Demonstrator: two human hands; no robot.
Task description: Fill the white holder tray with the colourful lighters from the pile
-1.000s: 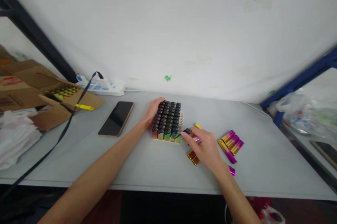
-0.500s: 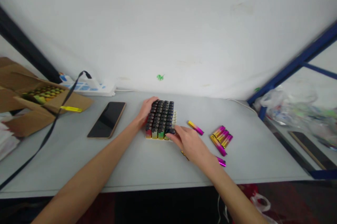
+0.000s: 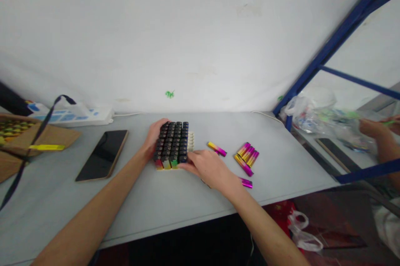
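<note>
A block of black-topped lighters (image 3: 171, 141) stands in tight rows in a white tray (image 3: 191, 141), whose pale slots show along the right side. My left hand (image 3: 154, 133) is wrapped round the block's far left side. At the near right corner, my right hand (image 3: 206, 167) pinches a lighter (image 3: 183, 159) at the end of a row; its lower part is hidden by the fingers. Right of the tray lies a loose yellow-and-magenta metallic lighter-like piece (image 3: 217, 149). Beyond it is a small cluster of the same pieces (image 3: 246, 156), and another (image 3: 246, 182) lies nearer, partly behind my wrist.
On the left are a phone (image 3: 103, 154), a white power strip (image 3: 75, 117), an open cardboard box (image 3: 59, 132) and a dark strap (image 3: 40, 132). A blue metal frame (image 3: 300, 78) bounds the right side. Past it, another person's hand (image 3: 371, 128) is near plastic bags (image 3: 325, 120).
The view has swung right, so the table things sit further left. Another person's hands have come into view at right. My right hand stays at the tray's near corner, the lighter there now more upright.
</note>
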